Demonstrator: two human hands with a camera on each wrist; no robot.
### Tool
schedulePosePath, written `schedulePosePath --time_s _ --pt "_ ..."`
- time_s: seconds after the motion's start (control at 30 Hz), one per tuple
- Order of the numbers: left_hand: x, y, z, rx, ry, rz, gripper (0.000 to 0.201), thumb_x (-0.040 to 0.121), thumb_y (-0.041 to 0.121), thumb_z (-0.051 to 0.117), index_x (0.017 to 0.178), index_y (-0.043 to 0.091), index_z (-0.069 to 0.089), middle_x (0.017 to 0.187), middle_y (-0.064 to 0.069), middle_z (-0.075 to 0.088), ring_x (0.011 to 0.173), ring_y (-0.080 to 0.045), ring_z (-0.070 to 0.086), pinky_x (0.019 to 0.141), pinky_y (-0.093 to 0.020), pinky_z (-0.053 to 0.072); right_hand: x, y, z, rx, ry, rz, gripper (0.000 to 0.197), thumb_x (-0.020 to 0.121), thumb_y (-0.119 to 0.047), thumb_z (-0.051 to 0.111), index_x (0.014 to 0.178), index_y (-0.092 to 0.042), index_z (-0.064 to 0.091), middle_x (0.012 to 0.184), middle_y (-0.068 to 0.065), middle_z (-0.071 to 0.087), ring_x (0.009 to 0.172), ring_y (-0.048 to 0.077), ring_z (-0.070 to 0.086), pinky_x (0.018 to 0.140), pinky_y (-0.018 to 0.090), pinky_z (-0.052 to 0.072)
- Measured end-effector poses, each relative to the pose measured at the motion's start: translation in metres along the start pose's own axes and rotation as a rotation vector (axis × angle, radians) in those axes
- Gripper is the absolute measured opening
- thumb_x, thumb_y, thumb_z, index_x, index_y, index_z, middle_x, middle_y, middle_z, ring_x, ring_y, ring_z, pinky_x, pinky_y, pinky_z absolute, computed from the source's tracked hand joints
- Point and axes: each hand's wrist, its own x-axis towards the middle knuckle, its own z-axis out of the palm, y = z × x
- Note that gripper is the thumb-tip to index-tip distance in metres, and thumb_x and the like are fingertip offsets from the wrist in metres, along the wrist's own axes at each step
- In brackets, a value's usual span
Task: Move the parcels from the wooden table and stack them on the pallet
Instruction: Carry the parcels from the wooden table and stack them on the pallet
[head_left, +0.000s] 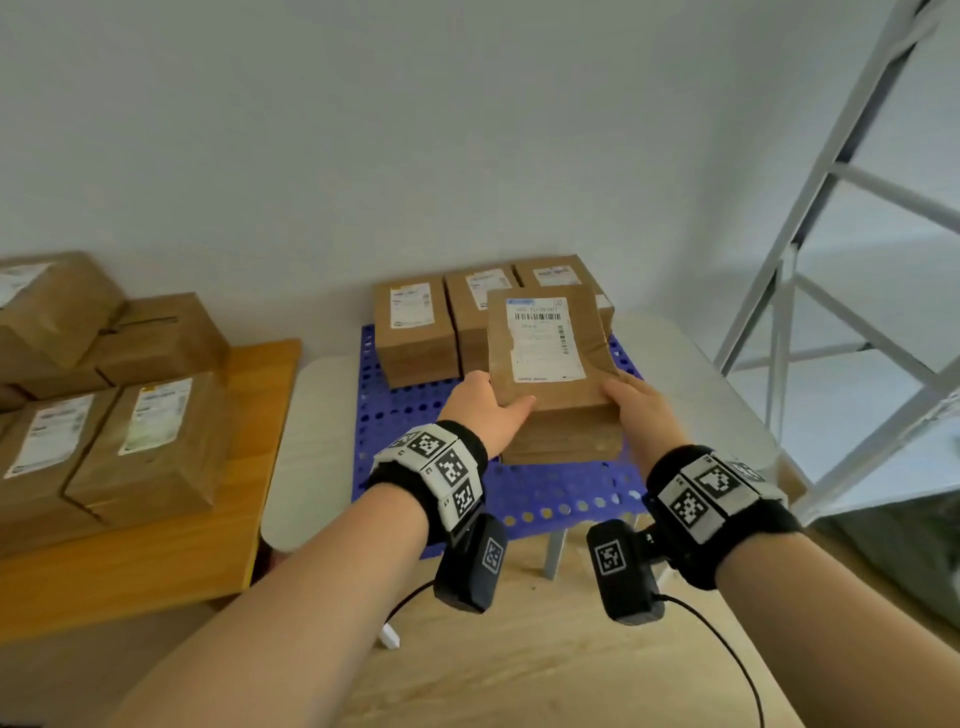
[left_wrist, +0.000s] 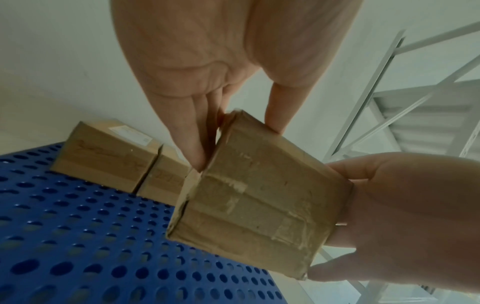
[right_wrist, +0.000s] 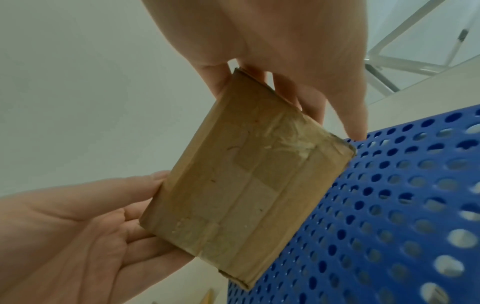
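A brown paper-wrapped parcel (head_left: 545, 358) with a white shipping label on top is held between both hands, low over the blue perforated pallet (head_left: 405, 415). My left hand (head_left: 493, 408) grips its near left corner, thumb on top. On the near right corner my right hand (head_left: 626, 402) grips the same way. The wrist views show the parcel's taped end (left_wrist: 259, 197) (right_wrist: 246, 189) tilted; I cannot tell whether it touches the pallet. Three parcels (head_left: 415, 332) stand in a row at the pallet's back. Several more parcels (head_left: 150, 436) lie on the wooden table (head_left: 156, 561) at left.
The pallet lies on a white table (head_left: 311, 441) against a pale wall. A white metal rack frame (head_left: 831, 208) stands close on the right. Wooden flooring (head_left: 519, 675) is below my arms. The pallet's front and left parts are bare.
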Motion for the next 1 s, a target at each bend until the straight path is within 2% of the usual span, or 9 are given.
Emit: schedulePosePath --time_s 0.07,0.17,0.3,0.43,0.67,0.73,0.87,0.93,1.0 --pt "0.010 0.005 0.015 0.019 -0.022 -0.018 0.054 0.087 0.040 0.059 0.128 0.007 0.045 0.120 -0.006 0.057 0.098 -0.021 0.059 0.083 -0.030 0.048 0.016 0.008 -0.013 -0.032 0.012 0.008 0.020 0.096 -0.018 0.046 0.109 -0.022 0.060 0.100 -0.001 0.062 0.099 0.020 0.055 0.091 0.035 0.045" --pt "0.028 0.008 0.035 0.053 -0.045 -0.026 0.049 0.087 0.038 0.060 0.123 0.007 0.047 0.115 -0.005 0.058 0.094 -0.020 0.058 0.083 -0.032 0.050 0.040 0.016 -0.025 -0.073 0.025 0.031 0.023 0.095 -0.014 0.046 0.111 -0.020 0.061 0.106 0.006 0.062 0.101 0.025 0.057 0.096 0.042 0.047" --pt "0.063 0.002 0.058 0.098 -0.088 -0.025 0.038 0.087 0.036 0.060 0.111 0.007 0.056 0.106 -0.005 0.064 0.089 -0.021 0.062 0.079 -0.034 0.052 0.073 0.020 -0.034 -0.143 0.075 0.073 0.028 0.091 -0.006 0.046 0.114 -0.013 0.062 0.101 0.008 0.061 0.097 0.026 0.056 0.098 0.045 0.046" --pt "0.096 -0.003 0.080 0.109 -0.136 -0.040 0.034 0.086 0.036 0.061 0.105 0.007 0.060 0.099 -0.005 0.066 0.085 -0.020 0.063 0.070 -0.030 0.051 0.106 0.024 -0.041 -0.233 0.120 0.092 0.039 0.089 -0.001 0.049 0.127 -0.005 0.057 0.120 0.014 0.061 0.110 0.032 0.057 0.100 0.044 0.044" --pt "0.123 -0.004 0.111 0.133 -0.190 -0.091 0.031 0.087 0.033 0.061 0.103 0.007 0.062 0.094 -0.006 0.068 0.076 -0.018 0.060 0.055 -0.021 0.041 0.140 0.034 -0.056 -0.336 0.108 0.113 0.038 0.086 0.000 0.051 0.122 -0.006 0.060 0.113 0.013 0.064 0.106 0.030 0.058 0.097 0.043 0.047" --pt "0.124 -0.002 0.116 0.138 -0.173 -0.108 0.031 0.087 0.033 0.061 0.103 0.007 0.062 0.094 -0.006 0.068 0.079 -0.018 0.061 0.059 -0.023 0.043 0.146 0.034 -0.062 -0.362 0.073 0.093 0.035 0.085 -0.001 0.053 0.118 -0.005 0.064 0.105 0.012 0.066 0.100 0.030 0.060 0.095 0.045 0.048" --pt "0.121 0.003 0.128 0.097 -0.095 -0.177 0.030 0.089 0.028 0.059 0.111 0.007 0.059 0.108 -0.006 0.066 0.095 -0.021 0.062 0.079 -0.030 0.049 0.157 0.034 -0.075 -0.418 -0.038 0.033 0.025 0.087 -0.008 0.057 0.109 -0.008 0.067 0.090 0.005 0.066 0.093 0.029 0.062 0.091 0.045 0.051" --pt "0.118 0.007 0.135 0.091 -0.054 -0.216 0.032 0.090 0.027 0.058 0.116 0.008 0.056 0.114 -0.007 0.064 0.100 -0.022 0.061 0.086 -0.033 0.050 0.162 0.034 -0.081 -0.443 -0.100 -0.009 0.031 0.089 -0.013 0.057 0.119 -0.010 0.063 0.101 0.004 0.067 0.093 0.023 0.061 0.090 0.039 0.051" --pt "0.115 0.012 0.140 0.104 -0.013 -0.242 0.033 0.091 0.027 0.056 0.118 0.008 0.054 0.117 -0.007 0.063 0.104 -0.023 0.060 0.088 -0.033 0.049 0.166 0.036 -0.087 -0.467 -0.147 -0.040 0.039 0.091 -0.019 0.056 0.129 -0.012 0.056 0.117 0.005 0.064 0.101 0.021 0.060 0.093 0.036 0.049"
